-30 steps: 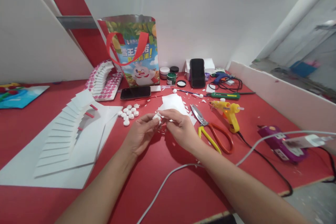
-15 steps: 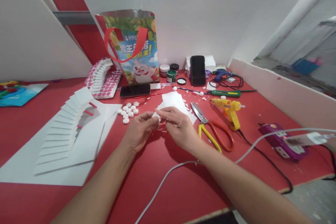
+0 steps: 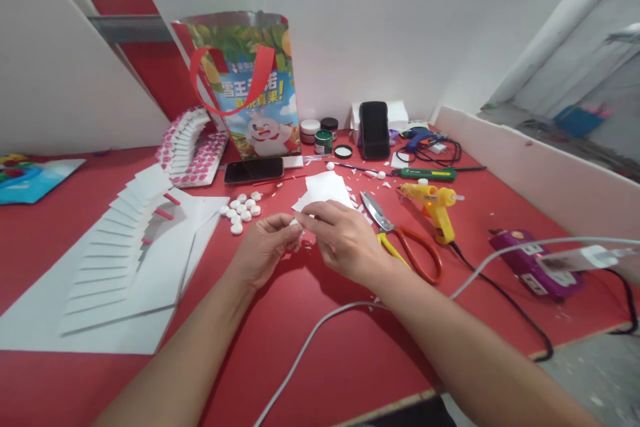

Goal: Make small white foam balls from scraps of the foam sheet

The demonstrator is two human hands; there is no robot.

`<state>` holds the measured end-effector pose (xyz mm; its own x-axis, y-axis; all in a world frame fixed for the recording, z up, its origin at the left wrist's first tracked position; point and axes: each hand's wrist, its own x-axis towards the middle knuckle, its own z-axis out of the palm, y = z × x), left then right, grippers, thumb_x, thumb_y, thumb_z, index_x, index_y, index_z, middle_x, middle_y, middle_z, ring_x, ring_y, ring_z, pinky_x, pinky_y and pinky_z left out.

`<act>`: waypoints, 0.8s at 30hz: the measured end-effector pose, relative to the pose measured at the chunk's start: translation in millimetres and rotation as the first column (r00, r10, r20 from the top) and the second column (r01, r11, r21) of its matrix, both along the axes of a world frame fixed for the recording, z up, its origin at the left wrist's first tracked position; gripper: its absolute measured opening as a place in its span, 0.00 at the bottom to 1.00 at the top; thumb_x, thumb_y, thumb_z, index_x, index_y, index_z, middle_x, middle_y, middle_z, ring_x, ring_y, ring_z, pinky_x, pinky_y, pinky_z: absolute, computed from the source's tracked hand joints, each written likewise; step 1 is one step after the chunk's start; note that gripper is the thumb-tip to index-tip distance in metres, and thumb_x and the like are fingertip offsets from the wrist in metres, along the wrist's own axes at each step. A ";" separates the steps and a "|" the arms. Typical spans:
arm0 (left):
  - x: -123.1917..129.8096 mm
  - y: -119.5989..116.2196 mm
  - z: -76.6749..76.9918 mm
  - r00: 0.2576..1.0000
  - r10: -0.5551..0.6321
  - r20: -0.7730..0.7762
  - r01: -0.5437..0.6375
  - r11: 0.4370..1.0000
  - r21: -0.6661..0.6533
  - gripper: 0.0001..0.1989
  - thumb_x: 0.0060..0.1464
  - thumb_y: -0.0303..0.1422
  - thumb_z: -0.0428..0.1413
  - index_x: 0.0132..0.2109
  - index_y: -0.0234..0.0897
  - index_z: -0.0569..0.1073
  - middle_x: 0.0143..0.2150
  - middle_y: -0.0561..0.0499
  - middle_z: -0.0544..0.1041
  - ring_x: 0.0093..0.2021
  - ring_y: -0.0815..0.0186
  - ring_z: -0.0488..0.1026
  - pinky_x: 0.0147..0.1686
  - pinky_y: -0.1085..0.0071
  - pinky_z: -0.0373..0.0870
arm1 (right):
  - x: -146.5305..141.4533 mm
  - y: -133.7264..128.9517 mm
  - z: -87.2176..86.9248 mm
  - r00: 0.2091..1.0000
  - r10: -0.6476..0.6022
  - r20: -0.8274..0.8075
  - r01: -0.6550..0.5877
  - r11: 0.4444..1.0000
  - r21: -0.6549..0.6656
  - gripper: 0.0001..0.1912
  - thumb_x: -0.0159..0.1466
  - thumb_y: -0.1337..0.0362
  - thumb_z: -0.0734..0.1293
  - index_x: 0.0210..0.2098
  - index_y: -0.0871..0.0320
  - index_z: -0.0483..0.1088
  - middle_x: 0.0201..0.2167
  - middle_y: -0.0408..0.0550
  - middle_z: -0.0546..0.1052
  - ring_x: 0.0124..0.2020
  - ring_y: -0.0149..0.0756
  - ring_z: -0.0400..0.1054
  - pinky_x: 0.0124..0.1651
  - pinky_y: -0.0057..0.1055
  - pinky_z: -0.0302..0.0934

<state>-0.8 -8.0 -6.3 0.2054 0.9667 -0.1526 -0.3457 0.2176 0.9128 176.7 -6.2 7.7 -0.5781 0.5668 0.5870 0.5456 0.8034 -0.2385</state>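
My left hand [image 3: 267, 243] pinches a small white piece [image 3: 296, 222] between thumb and fingers above the red table. Closed in over the same piece from the right is my right hand [image 3: 345, 237], its fingertips meeting it; they cover most of its shape. Small white crumbs [image 3: 309, 248] lie just beneath. Left of my hands sits a group of small white rounded discs [image 3: 243, 208]. White sheets [image 3: 327, 190] lie behind my fingers, with white scraps around. Beside my right wrist are scissors [image 3: 383, 217] with one yellow and one red handle.
At left, a fanned stair of white strips [image 3: 107, 253] stands on white boards. A printed bag [image 3: 255, 100], a phone [image 3: 254, 170] and paint jars [image 3: 323, 141] are behind. A yellow glue gun [image 3: 437, 207], purple power strip [image 3: 537, 263] and white cable [image 3: 320, 333] lie rightward and in front.
My right hand has turned and its fingers have drawn over the small white piece, where the index finger was stretched across it before. The left hand keeps its pinch. The view has shifted slightly.
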 end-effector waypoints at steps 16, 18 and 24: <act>-3.7 0.4 2.3 0.992 -0.064 0.113 0.068 0.997 -0.038 0.15 0.36 0.36 0.74 0.29 0.34 0.78 0.22 0.55 0.70 0.24 0.73 0.65 0.27 0.75 0.65 | 3.3 -1.5 2.5 0.950 0.149 -0.273 -0.187 0.975 -0.117 0.30 0.60 0.79 0.57 0.57 0.51 0.71 0.51 0.53 0.75 0.50 0.39 0.70 0.51 0.38 0.68; -3.8 1.2 2.0 0.995 -0.038 0.094 0.039 0.999 -0.009 0.14 0.37 0.36 0.73 0.29 0.35 0.78 0.23 0.55 0.71 0.24 0.73 0.66 0.27 0.75 0.65 | 1.9 -4.1 6.4 0.932 0.078 -0.353 -0.152 0.970 -0.187 0.30 0.61 0.77 0.57 0.58 0.50 0.71 0.51 0.52 0.74 0.48 0.37 0.71 0.50 0.38 0.68; -2.7 0.6 2.4 0.997 0.032 0.068 -0.036 0.997 0.062 0.12 0.37 0.32 0.72 0.31 0.37 0.79 0.28 0.53 0.77 0.27 0.72 0.70 0.31 0.74 0.68 | -5.9 -5.0 12.8 0.798 -0.301 -0.523 -0.153 0.737 -0.658 0.10 0.66 0.62 0.64 0.36 0.59 0.76 0.30 0.46 0.77 0.28 0.30 0.69 0.31 0.27 0.63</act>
